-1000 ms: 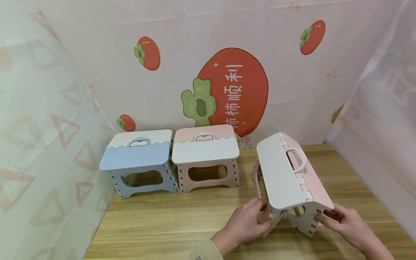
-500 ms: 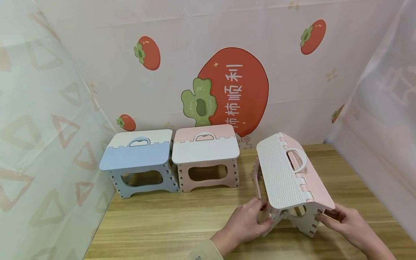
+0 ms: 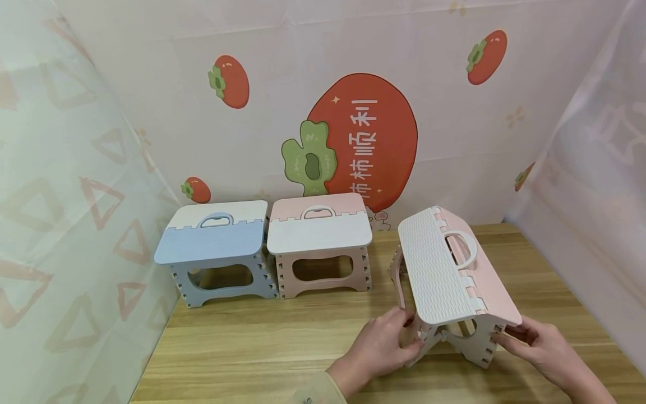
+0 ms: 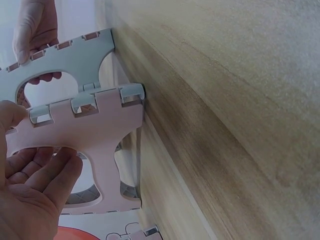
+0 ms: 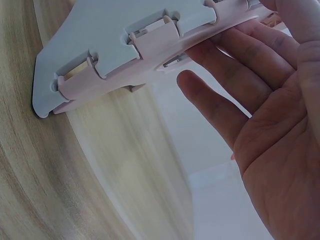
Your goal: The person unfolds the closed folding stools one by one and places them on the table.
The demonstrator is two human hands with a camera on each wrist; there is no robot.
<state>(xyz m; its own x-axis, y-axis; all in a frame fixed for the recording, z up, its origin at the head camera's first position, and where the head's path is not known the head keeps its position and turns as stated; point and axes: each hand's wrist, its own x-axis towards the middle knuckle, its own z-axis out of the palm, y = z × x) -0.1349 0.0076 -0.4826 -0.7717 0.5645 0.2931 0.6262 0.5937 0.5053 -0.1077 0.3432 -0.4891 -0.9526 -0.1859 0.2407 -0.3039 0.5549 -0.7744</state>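
A pink and white folding stool [image 3: 436,275] stands half folded at the right of the table, its top bent into a ridge with a white loop handle [image 3: 466,249] sticking up. My left hand [image 3: 378,345] grips its left leg panel near the front; in the left wrist view the pink panel [image 4: 110,132] shows fingers curled at the oval cutout and the thumb over the edge. On the other side, my right hand [image 3: 542,350] holds the pale right leg panel [image 5: 115,30]. Its fingertips show through that panel's cutout in the left wrist view.
Two unfolded stools stand side by side at the back left: a blue and white stool [image 3: 212,235] and a pink and white stool [image 3: 320,224]. A wood-grain table [image 3: 242,353] bears them all. Printed cloth walls [image 3: 429,140] enclose the back and sides.
The right half of the stool's top has shifted very slightly outward to the right. Both hands keep their hold in nearly the same place.
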